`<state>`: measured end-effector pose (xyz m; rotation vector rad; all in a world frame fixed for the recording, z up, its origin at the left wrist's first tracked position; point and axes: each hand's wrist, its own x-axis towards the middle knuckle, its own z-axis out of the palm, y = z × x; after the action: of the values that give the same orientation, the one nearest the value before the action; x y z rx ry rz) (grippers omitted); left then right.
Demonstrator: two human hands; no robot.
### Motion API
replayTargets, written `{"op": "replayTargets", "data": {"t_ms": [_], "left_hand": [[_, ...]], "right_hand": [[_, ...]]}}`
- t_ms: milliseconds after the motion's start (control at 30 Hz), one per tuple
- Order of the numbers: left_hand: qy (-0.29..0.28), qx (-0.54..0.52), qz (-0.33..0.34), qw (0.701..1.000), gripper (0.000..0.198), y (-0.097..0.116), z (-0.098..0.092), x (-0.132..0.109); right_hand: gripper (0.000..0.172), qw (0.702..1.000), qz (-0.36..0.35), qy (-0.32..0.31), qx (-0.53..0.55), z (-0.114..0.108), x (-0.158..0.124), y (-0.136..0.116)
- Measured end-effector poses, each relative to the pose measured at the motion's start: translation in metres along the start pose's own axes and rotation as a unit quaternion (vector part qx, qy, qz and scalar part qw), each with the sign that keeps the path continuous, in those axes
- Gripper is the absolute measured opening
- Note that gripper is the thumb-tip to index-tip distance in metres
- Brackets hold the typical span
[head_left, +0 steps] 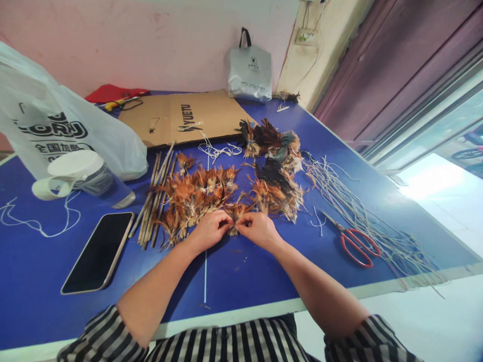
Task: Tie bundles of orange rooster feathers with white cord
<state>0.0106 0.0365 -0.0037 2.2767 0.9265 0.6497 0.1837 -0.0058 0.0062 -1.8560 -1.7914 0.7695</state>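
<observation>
My left hand [212,228] and my right hand [258,230] meet near the middle of the blue table, fingertips pinched together. Between them is the base of a small bunch of brown feathers [237,208]; any thread in the fingers is too small to make out. Just beyond my left hand lies a spread of orange-brown feather bunches [199,191]. Past my right hand are more feather bunches [275,195], orange and pale, with a black one [271,173] on top. Darker feather bunches [269,138] lie farther back.
Left are thin sticks [153,206], a phone [98,254], a lidded plastic bottle [101,178] and a white plastic bag [101,130]. Red-handled scissors [358,246] and long pale strings [354,206] lie right. Behind are flattened cardboard [158,120], white string [219,150] and a silver bag [249,73].
</observation>
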Motion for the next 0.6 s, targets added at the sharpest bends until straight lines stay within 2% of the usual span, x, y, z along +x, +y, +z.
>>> {"op": "replayTargets", "data": {"t_ms": [300, 600], "left_hand": [[-0.009, 0.005, -0.013, 1.0, 0.01, -0.0011, -0.0001, 0.0028], [-0.031, 0.038, -0.003, 0.999, 0.009, -0.0014, 0.0004, 0.003]], "right_hand": [[0.012, 0.999, -0.033, 0.022, -0.023, 0.004, -0.0033, -0.0006], [0.015, 0.999, -0.018, 0.014, 0.046, 0.0009, -0.0007, 0.003]]}}
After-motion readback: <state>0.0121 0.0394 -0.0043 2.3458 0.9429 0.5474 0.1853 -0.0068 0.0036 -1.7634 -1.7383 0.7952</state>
